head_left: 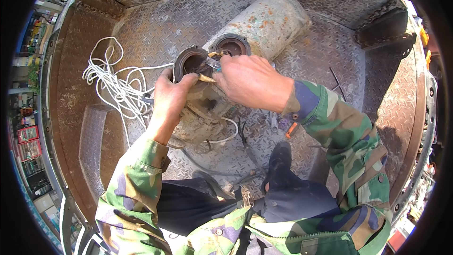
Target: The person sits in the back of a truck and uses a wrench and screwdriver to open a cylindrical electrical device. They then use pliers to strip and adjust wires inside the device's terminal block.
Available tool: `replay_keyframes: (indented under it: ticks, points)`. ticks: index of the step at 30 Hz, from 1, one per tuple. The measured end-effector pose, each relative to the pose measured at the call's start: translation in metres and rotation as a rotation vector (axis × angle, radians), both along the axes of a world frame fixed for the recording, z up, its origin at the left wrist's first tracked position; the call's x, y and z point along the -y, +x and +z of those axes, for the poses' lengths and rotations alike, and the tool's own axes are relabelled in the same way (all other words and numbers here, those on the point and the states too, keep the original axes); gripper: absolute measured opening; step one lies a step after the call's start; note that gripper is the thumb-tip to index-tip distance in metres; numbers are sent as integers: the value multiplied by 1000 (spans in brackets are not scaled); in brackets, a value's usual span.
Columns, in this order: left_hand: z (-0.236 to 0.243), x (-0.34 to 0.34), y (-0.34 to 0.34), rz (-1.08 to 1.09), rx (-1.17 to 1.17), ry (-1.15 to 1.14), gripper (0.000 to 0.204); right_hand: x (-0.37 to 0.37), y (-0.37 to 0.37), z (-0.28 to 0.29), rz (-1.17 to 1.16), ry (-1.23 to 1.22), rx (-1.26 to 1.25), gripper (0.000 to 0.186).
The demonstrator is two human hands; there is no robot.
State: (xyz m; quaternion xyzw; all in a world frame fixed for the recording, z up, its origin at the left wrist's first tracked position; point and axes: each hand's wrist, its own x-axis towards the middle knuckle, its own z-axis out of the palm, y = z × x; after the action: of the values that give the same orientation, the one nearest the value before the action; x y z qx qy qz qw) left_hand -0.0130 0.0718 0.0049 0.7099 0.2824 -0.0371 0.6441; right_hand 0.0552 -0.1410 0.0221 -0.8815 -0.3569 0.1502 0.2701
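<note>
A worn metal motor-like body (pixel 271 21) lies on the tread-plate floor, its paint pale and rust-spotted. At its near end are two dark round openings: a left ring (pixel 177 68) and a right ring (pixel 246 46). My left hand (pixel 171 93) is closed against the left ring, thumb and fingers pinching a yellowish wrapped wire end (pixel 206 78). Just right of it, my right hand (pixel 255 81) grips a small metal tool (pixel 213 63) with a bit of teal on it; my fingers hide most of it, so its kind is unclear.
A loose tangle of white cable (pixel 123 89) lies to the left, one strand running to the rings. An orange-handled tool (pixel 291 131) and dark cables (pixel 222 174) lie near my feet. Raised metal walls (pixel 75 89) surround the bed; stocked shelves (pixel 30 141) stand outside on the left.
</note>
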Motion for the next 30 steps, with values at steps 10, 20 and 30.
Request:
replay_keyframes:
  ticks: [10, 20, 30]
  points:
    - [-6, -2, 1, -33, 3, 122, 46, 30, 4, 8, -37, -79, 22, 40]
    - [-1, -1, 1, 37, -19, 3, 43, 68, -8, -7, -75, 117, 86, 34]
    - [0, 4, -1, 24, 23, 95, 45, 13, 1, -6, -6, 19, -2, 34]
